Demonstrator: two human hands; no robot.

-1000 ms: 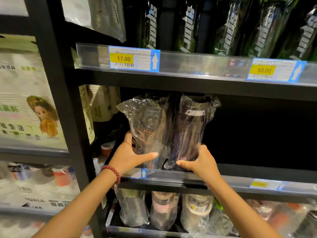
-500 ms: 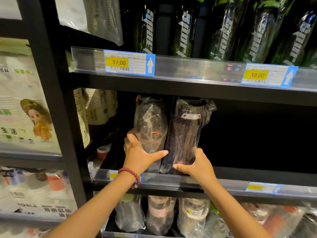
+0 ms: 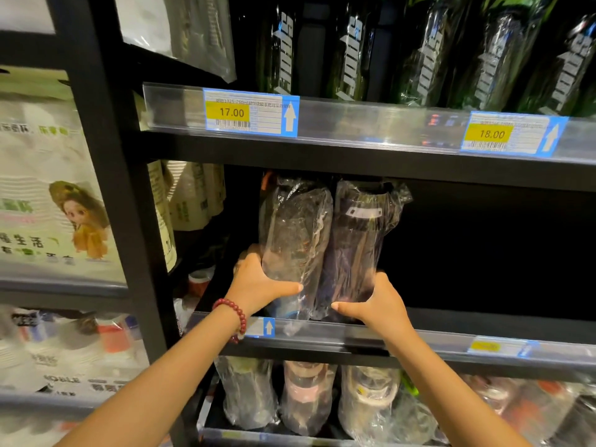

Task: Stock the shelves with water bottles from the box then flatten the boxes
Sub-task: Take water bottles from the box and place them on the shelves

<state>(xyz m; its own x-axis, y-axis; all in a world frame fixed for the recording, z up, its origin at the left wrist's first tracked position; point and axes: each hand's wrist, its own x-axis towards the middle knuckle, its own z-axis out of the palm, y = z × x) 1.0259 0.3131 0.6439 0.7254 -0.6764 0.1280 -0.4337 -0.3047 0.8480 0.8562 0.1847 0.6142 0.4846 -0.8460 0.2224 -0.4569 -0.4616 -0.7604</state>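
From the head view, the middle shelf (image 3: 483,327) is the thing to steer by. Two wrapped water bottles stand on it at its left end, side by side and touching. The left hand (image 3: 258,285) is clamped on the lower part of the left bottle (image 3: 296,227), thumb across its front; the right hand (image 3: 377,304) is wrapped round the base of the right bottle (image 3: 361,240) in the same way. The hands are apart, one bottle each. A red bead bracelet (image 3: 233,316) sits on the left wrist, just in front of the shelf's clear price strip (image 3: 354,333).

What could go wrong, to my eye: the loose film is slippery and bunches at the bottom, so either bottle could slide in the grip or tip forward over the strip if let go before it stands flat. The tops sit close under the upper shelf (image 3: 354,156), so lifting could snag the wrap there.

Both bottles are tall and dark under crinkled, glossy plastic; the right one shows a pale label near its top, the left one looks clearer. The rest of the middle shelf, to their right, is too dark to read. No box is in view.
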